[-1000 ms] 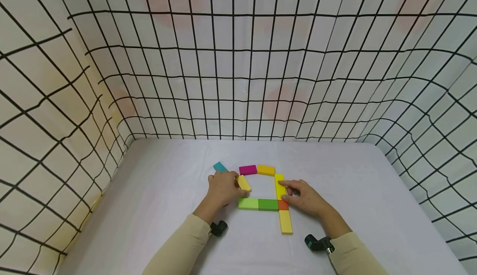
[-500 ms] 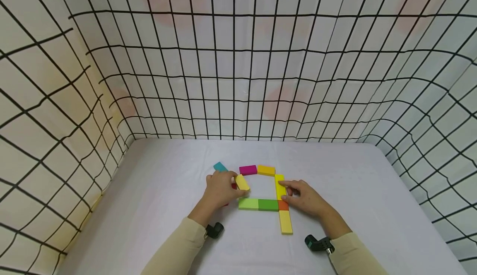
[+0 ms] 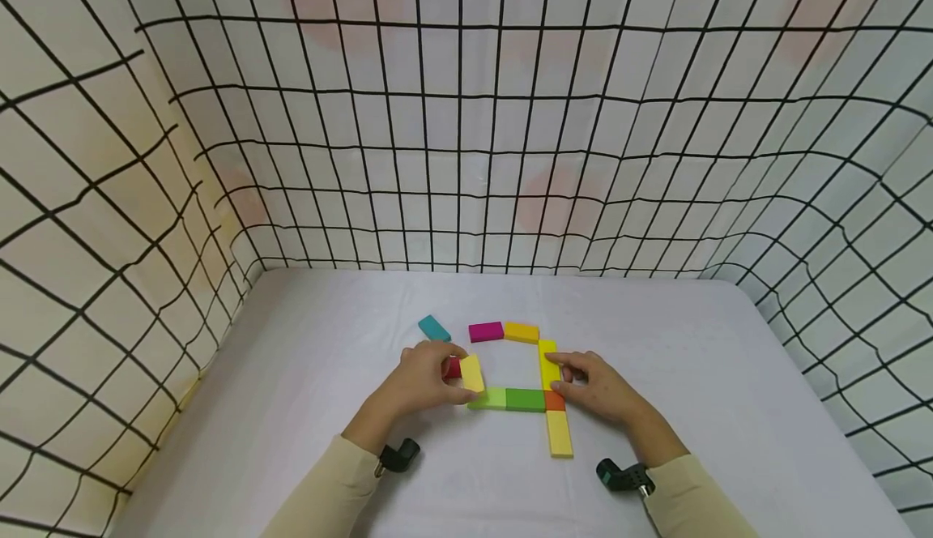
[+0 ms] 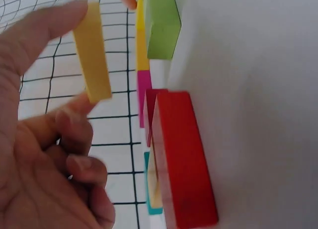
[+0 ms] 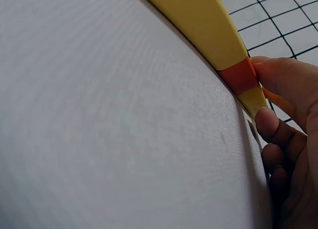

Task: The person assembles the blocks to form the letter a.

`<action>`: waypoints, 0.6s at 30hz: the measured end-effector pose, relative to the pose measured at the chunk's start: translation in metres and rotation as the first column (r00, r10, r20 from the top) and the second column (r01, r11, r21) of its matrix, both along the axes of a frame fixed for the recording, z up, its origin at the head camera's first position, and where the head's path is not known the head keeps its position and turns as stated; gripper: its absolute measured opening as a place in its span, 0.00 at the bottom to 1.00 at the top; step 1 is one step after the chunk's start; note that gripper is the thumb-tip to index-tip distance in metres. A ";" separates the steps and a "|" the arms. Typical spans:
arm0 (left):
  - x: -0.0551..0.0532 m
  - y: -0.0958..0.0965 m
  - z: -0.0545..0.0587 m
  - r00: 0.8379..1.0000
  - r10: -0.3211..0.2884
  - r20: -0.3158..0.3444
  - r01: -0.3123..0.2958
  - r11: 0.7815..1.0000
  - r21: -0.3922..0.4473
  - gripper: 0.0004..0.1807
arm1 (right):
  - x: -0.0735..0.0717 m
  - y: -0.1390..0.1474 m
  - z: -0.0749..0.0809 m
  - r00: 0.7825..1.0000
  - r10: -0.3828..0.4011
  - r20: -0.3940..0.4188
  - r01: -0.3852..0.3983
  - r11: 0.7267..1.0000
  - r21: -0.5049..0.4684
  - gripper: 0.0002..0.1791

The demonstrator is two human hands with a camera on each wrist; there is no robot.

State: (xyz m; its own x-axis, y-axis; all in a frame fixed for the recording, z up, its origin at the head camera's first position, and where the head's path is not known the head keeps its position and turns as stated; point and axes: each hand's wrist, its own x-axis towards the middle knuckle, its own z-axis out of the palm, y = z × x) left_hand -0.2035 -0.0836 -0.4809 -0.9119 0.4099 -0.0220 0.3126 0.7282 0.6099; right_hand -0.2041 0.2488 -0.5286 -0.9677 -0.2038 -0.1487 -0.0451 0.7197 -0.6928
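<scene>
My left hand [image 3: 419, 377] pinches a pale yellow wooden block [image 3: 472, 373] by its ends between thumb and fingertip. In the left wrist view, that block [image 4: 93, 50] is raised off the table. Under the hand lie a red block [image 4: 184, 159] and a dark red block [image 3: 453, 368], mostly hidden from the head view. My right hand [image 3: 601, 388] holds a bright yellow block [image 3: 548, 364] at its right side, finger near the far end, thumb near the orange block [image 3: 555, 401]. Green [image 3: 525, 400] and light green [image 3: 492, 398] blocks extend left from the orange one.
Magenta [image 3: 486, 332] and amber [image 3: 521, 332] blocks form the row's far side. A teal block [image 3: 434, 328] lies apart at far left. Another pale yellow block [image 3: 559, 434] points toward me below the orange one. Black grid netting [image 3: 481, 151] surrounds the white table [image 3: 291, 360].
My left hand has moved slightly left and toward me with the pale yellow block, which now stands more upright. More of the teal and red blocks shows. The right hand stays put.
</scene>
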 end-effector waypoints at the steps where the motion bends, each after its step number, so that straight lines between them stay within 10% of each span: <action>1: 0.002 -0.002 0.000 1.000 -0.024 0.005 0.024 1.000 0.005 0.31 | 0.000 0.000 0.000 1.000 0.001 -0.001 -0.001 1.000 -0.002 0.28; 18: 0.029 -0.024 0.002 0.984 -0.161 0.073 0.171 0.971 -0.165 0.28 | 0.000 0.000 0.000 1.000 0.002 -0.006 -0.002 1.000 0.000 0.27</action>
